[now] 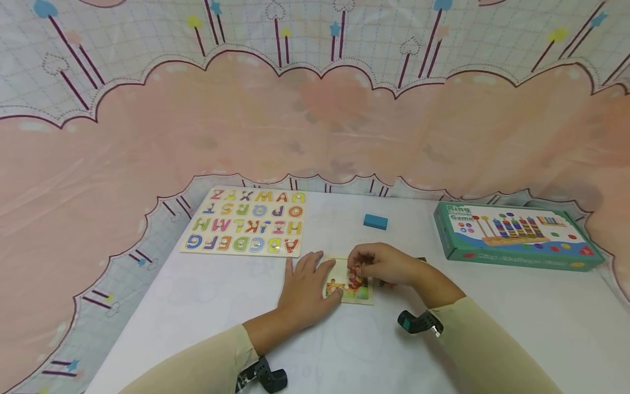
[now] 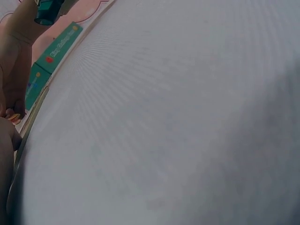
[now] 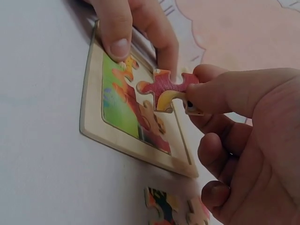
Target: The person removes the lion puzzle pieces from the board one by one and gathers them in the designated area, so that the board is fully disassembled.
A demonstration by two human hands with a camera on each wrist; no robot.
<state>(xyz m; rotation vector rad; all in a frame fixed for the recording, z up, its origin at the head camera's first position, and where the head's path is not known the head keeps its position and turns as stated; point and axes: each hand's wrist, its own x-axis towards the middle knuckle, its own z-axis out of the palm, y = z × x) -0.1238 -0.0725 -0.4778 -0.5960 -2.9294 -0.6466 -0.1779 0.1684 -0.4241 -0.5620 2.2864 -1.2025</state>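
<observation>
My right hand (image 1: 391, 266) pinches a jigsaw piece (image 3: 161, 86), red with a yellow curved band, between thumb and fingertips. It holds the piece just above a small wooden puzzle board (image 3: 119, 151). Several joined pieces, green, orange and red, lie along the near side of the board's recess; bare wood shows at the far side. My left hand (image 1: 302, 287) lies spread at the board's left side. Its thumb (image 3: 119, 47) presses on the near left corner, and another finger touches the far side. The left wrist view shows mostly white tabletop.
Loose jigsaw pieces (image 3: 161, 206) lie right of the board, partly under my right hand. An alphabet board (image 1: 246, 221) is at the back left, a blue block (image 1: 375, 221) behind the puzzle, and a green ring game box (image 1: 517, 238) at the back right.
</observation>
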